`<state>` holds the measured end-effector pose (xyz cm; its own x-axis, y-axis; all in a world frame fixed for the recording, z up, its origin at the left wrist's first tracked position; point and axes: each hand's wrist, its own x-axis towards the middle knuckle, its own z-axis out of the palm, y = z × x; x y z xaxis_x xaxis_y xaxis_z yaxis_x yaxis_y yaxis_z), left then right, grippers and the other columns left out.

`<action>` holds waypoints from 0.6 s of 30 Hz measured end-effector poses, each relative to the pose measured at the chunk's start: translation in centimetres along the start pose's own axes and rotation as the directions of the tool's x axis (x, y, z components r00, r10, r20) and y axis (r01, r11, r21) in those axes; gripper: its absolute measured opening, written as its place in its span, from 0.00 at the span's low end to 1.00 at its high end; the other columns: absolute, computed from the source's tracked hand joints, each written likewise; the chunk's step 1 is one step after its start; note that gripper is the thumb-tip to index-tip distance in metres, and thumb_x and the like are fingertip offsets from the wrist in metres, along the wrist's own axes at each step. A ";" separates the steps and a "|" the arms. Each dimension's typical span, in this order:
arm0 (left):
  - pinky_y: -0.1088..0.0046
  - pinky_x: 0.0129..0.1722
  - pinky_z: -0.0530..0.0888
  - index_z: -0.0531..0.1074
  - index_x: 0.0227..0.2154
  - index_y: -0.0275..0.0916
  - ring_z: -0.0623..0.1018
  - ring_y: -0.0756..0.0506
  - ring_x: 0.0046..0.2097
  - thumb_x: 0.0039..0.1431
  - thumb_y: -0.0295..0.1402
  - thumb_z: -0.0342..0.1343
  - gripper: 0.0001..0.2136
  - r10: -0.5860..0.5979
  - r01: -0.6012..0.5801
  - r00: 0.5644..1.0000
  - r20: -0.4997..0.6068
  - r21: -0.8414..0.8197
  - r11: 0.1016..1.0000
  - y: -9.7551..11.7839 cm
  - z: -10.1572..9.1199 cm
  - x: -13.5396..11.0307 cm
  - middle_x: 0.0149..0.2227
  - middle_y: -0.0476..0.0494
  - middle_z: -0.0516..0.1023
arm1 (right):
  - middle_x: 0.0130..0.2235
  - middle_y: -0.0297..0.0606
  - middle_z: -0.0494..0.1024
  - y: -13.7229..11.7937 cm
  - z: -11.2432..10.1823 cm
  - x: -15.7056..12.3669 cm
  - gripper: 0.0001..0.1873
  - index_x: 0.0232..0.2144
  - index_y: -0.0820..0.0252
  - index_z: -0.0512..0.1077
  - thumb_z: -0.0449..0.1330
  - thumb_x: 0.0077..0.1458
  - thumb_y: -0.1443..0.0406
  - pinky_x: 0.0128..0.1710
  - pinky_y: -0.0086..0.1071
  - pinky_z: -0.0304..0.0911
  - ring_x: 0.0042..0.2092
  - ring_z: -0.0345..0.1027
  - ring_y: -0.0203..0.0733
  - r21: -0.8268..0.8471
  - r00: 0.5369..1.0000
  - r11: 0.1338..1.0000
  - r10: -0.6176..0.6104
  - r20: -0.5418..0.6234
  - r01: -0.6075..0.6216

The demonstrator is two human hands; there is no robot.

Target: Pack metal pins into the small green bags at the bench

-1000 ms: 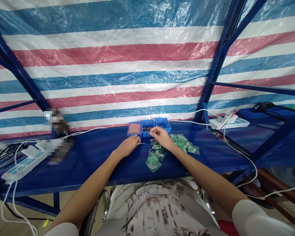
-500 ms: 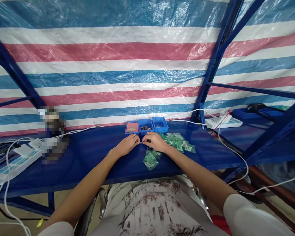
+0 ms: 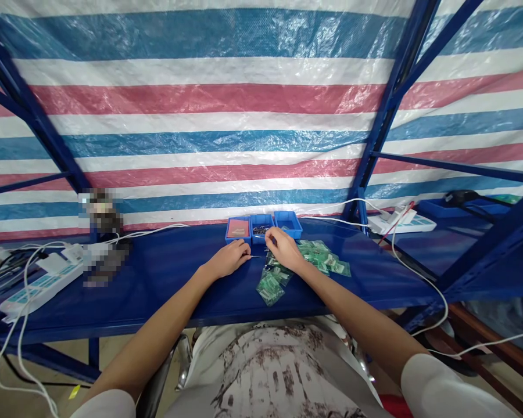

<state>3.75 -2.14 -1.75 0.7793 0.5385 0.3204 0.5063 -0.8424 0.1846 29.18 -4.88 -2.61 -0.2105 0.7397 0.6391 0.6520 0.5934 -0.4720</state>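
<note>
My left hand rests on the blue shelf with fingers curled, pinching a thin metal pin that points right. My right hand hovers just in front of the middle blue tray, which holds small dark metal parts; its fingers are pinched together, and what they hold is too small to make out. Under and beside that hand lie several small green circuit boards in clear bags. A left blue tray holds something reddish, and a right blue tray sits next to them.
White power strips lie at the far left and far right with white cables trailing. Blue shelf posts rise on the right. A striped tarp hangs behind. A blurred object stands left of centre.
My right hand drew back to meet the left hand at the pin, then moved away again toward the middle tray. The left hand has stayed put.
</note>
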 end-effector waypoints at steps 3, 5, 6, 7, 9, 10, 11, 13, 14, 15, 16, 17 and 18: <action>0.65 0.47 0.73 0.69 0.43 0.41 0.75 0.41 0.45 0.78 0.38 0.47 0.09 -0.001 0.001 1.000 0.001 -0.001 1.000 0.0 0.0 0.0 0.43 0.41 0.73 | 0.37 0.37 0.76 0.3 0.1 0.1 0.04 0.40 0.53 0.68 0.53 0.69 0.64 0.38 0.37 0.60 0.33 0.67 0.44 0.032 0.998 0.998 0.060 -0.031 -0.059; 0.64 0.48 0.73 0.69 0.43 0.41 0.75 0.41 0.46 0.78 0.38 0.47 0.09 -0.006 0.006 1.000 0.003 -0.002 1.000 0.0 0.0 0.0 0.43 0.41 0.73 | 0.33 0.34 0.75 0.6 0.2 0.2 0.02 0.39 0.53 0.67 0.55 0.67 0.63 0.35 0.36 0.59 0.30 0.66 0.44 0.051 0.993 0.992 0.116 -0.037 -0.114; 0.64 0.48 0.73 0.70 0.43 0.41 0.75 0.41 0.46 0.78 0.38 0.47 0.09 -0.009 0.009 1.000 0.006 -0.002 1.000 0.0 0.0 0.0 0.43 0.41 0.73 | 0.32 0.33 0.74 0.7 0.3 0.2 0.02 0.38 0.53 0.66 0.56 0.65 0.64 0.35 0.36 0.58 0.30 0.67 0.44 0.058 0.990 0.989 0.137 -0.039 -0.134; 0.64 0.48 0.73 0.70 0.43 0.41 0.75 0.41 0.46 0.78 0.38 0.48 0.09 -0.012 0.012 1.000 0.008 -0.003 1.000 0.0 0.0 0.0 0.43 0.41 0.73 | 0.31 0.32 0.74 0.9 0.4 0.3 0.02 0.37 0.52 0.65 0.56 0.64 0.64 0.35 0.36 0.58 0.30 0.67 0.44 0.065 0.988 0.987 0.147 -0.042 -0.144; 0.65 0.47 0.73 0.70 0.43 0.41 0.75 0.41 0.45 0.78 0.38 0.48 0.09 -0.017 0.017 1.000 0.014 -0.008 1.000 0.0 -0.1 0.0 0.43 0.41 0.73 | 0.34 0.33 0.76 1.2 0.5 0.3 0.04 0.34 0.53 0.64 0.57 0.61 0.65 0.36 0.36 0.59 0.32 0.68 0.44 0.079 0.989 0.988 0.140 -0.052 -0.135; 0.65 0.47 0.73 0.70 0.43 0.41 0.75 0.41 0.45 0.78 0.38 0.48 0.09 -0.016 0.016 1.000 0.015 -0.010 1.000 0.0 -0.1 0.0 0.43 0.41 0.73 | 0.36 0.35 0.78 1.4 0.5 0.4 0.05 0.33 0.53 0.63 0.57 0.60 0.66 0.37 0.36 0.60 0.33 0.69 0.43 0.087 0.990 0.989 0.127 -0.057 -0.122; 0.65 0.47 0.73 0.70 0.43 0.41 0.75 0.41 0.45 0.78 0.38 0.48 0.09 -0.014 0.014 1.000 0.015 -0.013 1.000 0.0 -0.1 0.0 0.43 0.41 0.73 | 0.38 0.35 0.79 1.5 0.6 0.4 0.05 0.32 0.53 0.63 0.57 0.59 0.67 0.38 0.36 0.60 0.35 0.70 0.43 0.096 0.992 0.990 0.113 -0.059 -0.107; 0.66 0.47 0.73 0.69 0.43 0.41 0.75 0.41 0.45 0.78 0.37 0.48 0.08 -0.006 0.006 1.000 0.008 -0.014 1.000 -0.1 0.0 0.0 0.43 0.42 0.73 | 0.40 0.36 0.80 1.6 0.6 0.4 0.06 0.31 0.53 0.63 0.57 0.58 0.67 0.39 0.36 0.61 0.35 0.70 0.43 0.109 0.994 0.990 0.092 -0.058 -0.085; 0.66 0.47 0.73 0.69 0.43 0.41 0.75 0.41 0.45 0.77 0.37 0.49 0.08 -0.002 0.002 1.000 0.006 -0.012 1.000 -0.1 0.0 0.0 0.43 0.42 0.73 | 0.40 0.36 0.80 1.6 0.6 0.4 0.06 0.31 0.54 0.63 0.57 0.59 0.67 0.38 0.36 0.61 0.35 0.70 0.43 0.113 0.995 0.990 0.086 -0.058 -0.079; 0.66 0.47 0.73 0.69 0.43 0.41 0.75 0.41 0.45 0.77 0.37 0.49 0.08 -0.001 0.001 1.000 0.005 -0.010 1.000 -0.2 0.1 0.0 0.43 0.42 0.73 | 0.40 0.36 0.80 1.6 0.6 0.4 0.06 0.31 0.54 0.63 0.58 0.59 0.67 0.38 0.35 0.61 0.35 0.70 0.43 0.112 0.995 0.991 0.086 -0.057 -0.079; 0.65 0.47 0.73 0.69 0.42 0.41 0.75 0.41 0.45 0.77 0.37 0.49 0.08 -0.002 0.002 1.000 0.005 -0.009 1.000 -0.2 0.1 0.0 0.43 0.42 0.73 | 0.39 0.36 0.80 1.6 0.6 0.4 0.06 0.31 0.54 0.64 0.58 0.59 0.67 0.37 0.35 0.61 0.34 0.69 0.42 0.107 0.994 0.991 0.092 -0.058 -0.086; 0.65 0.47 0.72 0.69 0.42 0.41 0.75 0.41 0.45 0.77 0.36 0.49 0.08 -0.004 0.004 1.000 0.006 -0.008 1.000 -0.2 0.1 0.0 0.43 0.42 0.73 | 0.37 0.35 0.79 1.5 0.6 0.3 0.05 0.32 0.54 0.66 0.59 0.60 0.66 0.37 0.35 0.61 0.33 0.68 0.42 0.100 0.993 0.990 0.102 -0.057 -0.096; 0.65 0.47 0.73 0.69 0.42 0.41 0.75 0.41 0.45 0.77 0.36 0.49 0.08 -0.006 0.006 1.000 0.006 -0.008 1.000 -0.2 0.2 0.0 0.43 0.42 0.73 | 0.36 0.35 0.79 1.5 0.5 0.3 0.03 0.34 0.54 0.67 0.59 0.60 0.66 0.36 0.35 0.61 0.31 0.68 0.42 0.095 0.992 0.990 0.110 -0.056 -0.105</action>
<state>3.68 -1.95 -1.94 0.7784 0.5440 0.3133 0.5081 -0.8391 0.1945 29.71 -3.59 -3.43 -0.0962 0.7818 0.6161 0.5980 0.5402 -0.5921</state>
